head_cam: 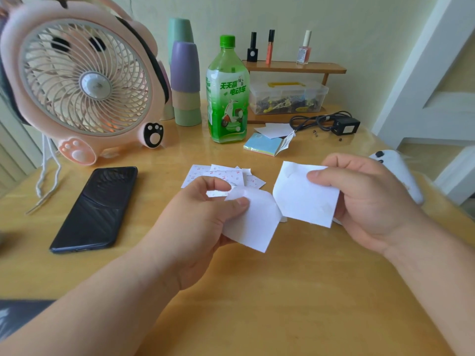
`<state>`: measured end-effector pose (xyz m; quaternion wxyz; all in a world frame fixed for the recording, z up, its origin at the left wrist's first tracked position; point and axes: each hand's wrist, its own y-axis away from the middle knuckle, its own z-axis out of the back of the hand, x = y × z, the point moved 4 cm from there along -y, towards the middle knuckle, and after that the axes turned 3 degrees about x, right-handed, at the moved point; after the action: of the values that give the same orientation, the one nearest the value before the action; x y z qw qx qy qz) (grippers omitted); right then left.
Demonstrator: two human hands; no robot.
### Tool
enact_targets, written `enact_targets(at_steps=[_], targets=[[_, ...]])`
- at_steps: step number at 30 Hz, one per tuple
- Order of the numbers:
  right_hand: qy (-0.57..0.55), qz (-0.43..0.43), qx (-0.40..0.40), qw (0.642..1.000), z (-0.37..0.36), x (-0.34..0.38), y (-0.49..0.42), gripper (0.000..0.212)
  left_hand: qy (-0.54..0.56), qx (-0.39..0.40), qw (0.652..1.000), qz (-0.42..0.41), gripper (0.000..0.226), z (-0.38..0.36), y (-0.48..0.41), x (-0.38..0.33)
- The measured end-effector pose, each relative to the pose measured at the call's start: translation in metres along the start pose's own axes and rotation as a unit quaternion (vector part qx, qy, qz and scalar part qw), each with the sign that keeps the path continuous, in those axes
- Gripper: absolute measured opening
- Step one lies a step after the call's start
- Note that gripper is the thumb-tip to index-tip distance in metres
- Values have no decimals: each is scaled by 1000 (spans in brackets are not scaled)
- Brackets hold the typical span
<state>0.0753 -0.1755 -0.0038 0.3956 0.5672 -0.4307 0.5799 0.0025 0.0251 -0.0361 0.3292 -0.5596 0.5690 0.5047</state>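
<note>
Wooden tabletop (282, 291), open nearside; left hand (203, 222) grip on curled sheet (257, 224), right hand (359, 199) on flat sheet (303, 199).

the curled paper sheet (254, 222) and the flat paper sheet (305, 196) are thin, matt white paper. the desk (282, 291) is pale wood with a glossy sheen. at 9 o'clock the phone (96, 209) is glossy black; at 11 o'clock the fan (84, 83) is smooth pink plastic; at 12 o'clock the bottle (227, 98) is shiny clear plastic.

wall (334, 21): pale yellow | table (295, 291): light wood | daylight
</note>
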Motion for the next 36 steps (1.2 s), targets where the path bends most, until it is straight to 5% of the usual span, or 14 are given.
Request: enact_targets(at_steps=[4,8,13,20,23,27,32,36], targets=[[-22,-10,-8,1000,-1,-3,-1,40,-32,35,998,-44,43,-1,0,-4],[0,-2,23,1000,-6,-6,1,35,-109,58,990,-70,21,-4,6,-4],[50,27,16,998,-8,-2,4,33,-210,-55,969,-117,28,0,10,-14],[-33,-26,-121,992,6,-9,-2,8,-136,-31,979,-149,29,-3,10,-15],[-73,-39,-174,981,20,-7,-8,21,-149,-34,978,-141,40,2,8,-13],[-9,27,-168,985,16,-1,-3,5,-224,-54,965,-126,25,1,8,-11],[123,212,-94,965,-13,16,19,5,-234,-47,963,-123,15,-2,6,-8],[37,203,-61,976,-17,15,21,4,-211,-14,972,-106,11,-2,7,-7]])
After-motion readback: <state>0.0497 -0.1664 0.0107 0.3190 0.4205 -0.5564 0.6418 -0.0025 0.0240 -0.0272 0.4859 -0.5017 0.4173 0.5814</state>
